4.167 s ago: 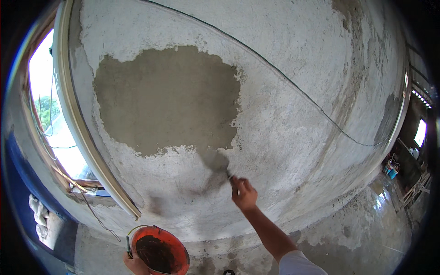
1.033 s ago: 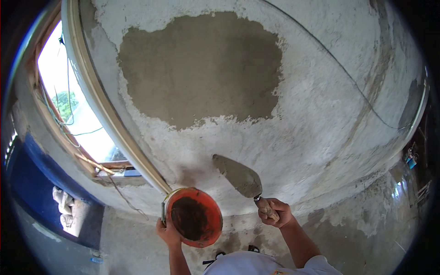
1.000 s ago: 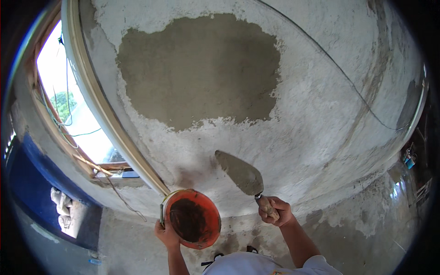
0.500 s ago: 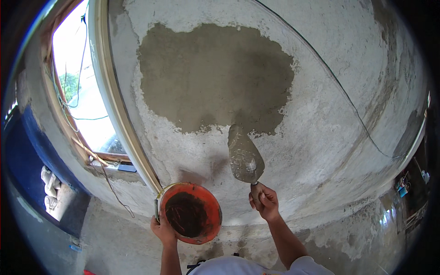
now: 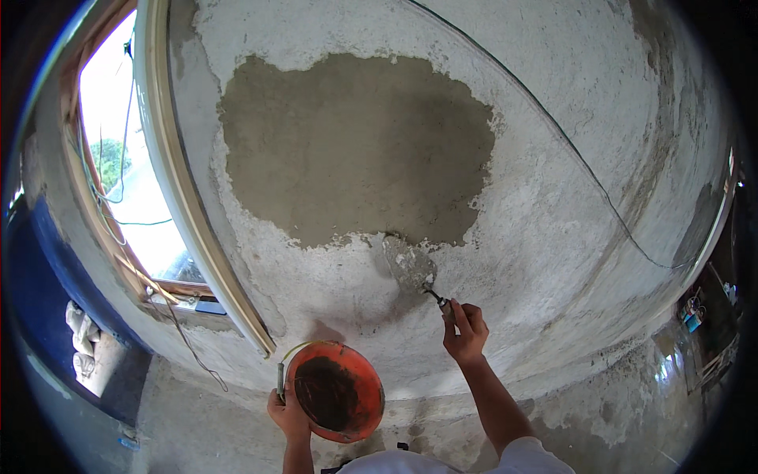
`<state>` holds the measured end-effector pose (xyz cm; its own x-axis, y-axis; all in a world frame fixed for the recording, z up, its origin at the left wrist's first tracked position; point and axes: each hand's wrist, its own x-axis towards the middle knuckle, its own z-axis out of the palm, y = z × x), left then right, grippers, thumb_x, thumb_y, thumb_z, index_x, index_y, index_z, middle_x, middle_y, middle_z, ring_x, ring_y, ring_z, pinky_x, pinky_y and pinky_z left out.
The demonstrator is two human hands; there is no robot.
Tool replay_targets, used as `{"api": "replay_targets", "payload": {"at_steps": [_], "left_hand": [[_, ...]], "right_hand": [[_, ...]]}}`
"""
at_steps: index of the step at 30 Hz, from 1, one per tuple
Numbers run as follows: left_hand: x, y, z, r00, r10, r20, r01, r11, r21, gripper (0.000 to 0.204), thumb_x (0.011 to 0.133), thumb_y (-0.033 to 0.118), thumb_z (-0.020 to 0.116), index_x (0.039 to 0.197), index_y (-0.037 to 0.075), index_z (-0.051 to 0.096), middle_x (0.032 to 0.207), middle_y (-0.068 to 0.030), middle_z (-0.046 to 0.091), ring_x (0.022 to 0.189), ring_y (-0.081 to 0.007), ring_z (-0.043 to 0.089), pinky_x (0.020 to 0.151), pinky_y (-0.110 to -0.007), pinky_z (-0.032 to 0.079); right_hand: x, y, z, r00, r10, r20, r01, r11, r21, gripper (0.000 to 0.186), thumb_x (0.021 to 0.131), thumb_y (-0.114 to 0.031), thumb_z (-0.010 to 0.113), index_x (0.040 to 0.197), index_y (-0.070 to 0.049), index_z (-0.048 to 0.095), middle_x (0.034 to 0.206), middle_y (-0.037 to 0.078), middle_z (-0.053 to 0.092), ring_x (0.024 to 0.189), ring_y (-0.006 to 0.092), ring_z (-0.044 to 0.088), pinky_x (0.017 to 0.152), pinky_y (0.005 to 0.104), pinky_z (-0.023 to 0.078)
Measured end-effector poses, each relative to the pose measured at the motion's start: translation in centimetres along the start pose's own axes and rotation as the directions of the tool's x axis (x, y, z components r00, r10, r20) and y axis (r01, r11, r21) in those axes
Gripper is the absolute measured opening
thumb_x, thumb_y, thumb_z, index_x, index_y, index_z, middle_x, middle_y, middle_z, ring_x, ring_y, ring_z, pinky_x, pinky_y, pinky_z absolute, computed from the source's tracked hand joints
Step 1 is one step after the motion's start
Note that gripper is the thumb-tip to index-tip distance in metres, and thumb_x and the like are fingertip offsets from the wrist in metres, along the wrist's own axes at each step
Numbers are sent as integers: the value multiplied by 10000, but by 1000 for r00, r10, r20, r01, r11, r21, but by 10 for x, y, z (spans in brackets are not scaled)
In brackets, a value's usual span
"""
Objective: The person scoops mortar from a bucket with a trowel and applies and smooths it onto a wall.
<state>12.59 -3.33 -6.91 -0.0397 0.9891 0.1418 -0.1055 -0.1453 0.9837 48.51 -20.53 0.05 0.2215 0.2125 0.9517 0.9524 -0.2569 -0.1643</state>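
My right hand (image 5: 466, 335) is closed round the handle of a pointed trowel (image 5: 412, 267). The blade, smeared with grey mortar, lies at the lower edge of a damp grey mortar patch (image 5: 355, 150) on the whitish wall. Whether the blade presses on the wall I cannot tell. Low in front of me, my left hand (image 5: 290, 414) grips the left side of an orange bucket (image 5: 368, 387) by its rim and handle grip. The bucket tilts its mouth toward me; dark mortar coats its inside.
A window (image 5: 130, 170) with a pale frame and loose wires stands left of the patch. A dark cable (image 5: 545, 114) runs down the wall at the right. White sacks (image 5: 82, 340) lie beyond a blue-edged opening at far left. Concrete floor (image 5: 197, 419) shows below.
The trowel has turned in my right hand, so its blade now shows at another angle, with the handle slanting right. The whole view has shifted slightly; the bucket sits lower in the picture.
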Motion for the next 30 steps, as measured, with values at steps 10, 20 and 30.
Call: {"api": "replay_targets", "payload": {"at_steps": [10,20,30], "left_hand": [[11,-6,-3,1000,-16,3,16,1000,-18,395,1069,205,672,759,38,493,677,36,423,640,-74,363,553,-323,312],[9,-4,-3,1000,26,10,-26,996,87,383,1077,204,662,772,40,498,669,30,461,616,-69,403,538,-307,341],[4,11,-7,1000,-6,4,6,998,54,372,1076,195,665,767,50,520,706,47,503,662,-57,410,578,-285,356]], "right_hand": [[-27,21,4,999,38,3,-36,982,-184,492,823,-55,829,1294,-170,748,973,67,636,724,249,669,586,370,540],[1,9,23,1000,18,-23,-19,998,-63,459,839,-6,844,1276,-104,742,1012,106,646,699,250,667,577,344,550],[-13,-22,28,998,36,-46,-36,999,-18,429,841,-45,805,1244,-187,773,953,56,650,705,213,673,587,366,556]]}}
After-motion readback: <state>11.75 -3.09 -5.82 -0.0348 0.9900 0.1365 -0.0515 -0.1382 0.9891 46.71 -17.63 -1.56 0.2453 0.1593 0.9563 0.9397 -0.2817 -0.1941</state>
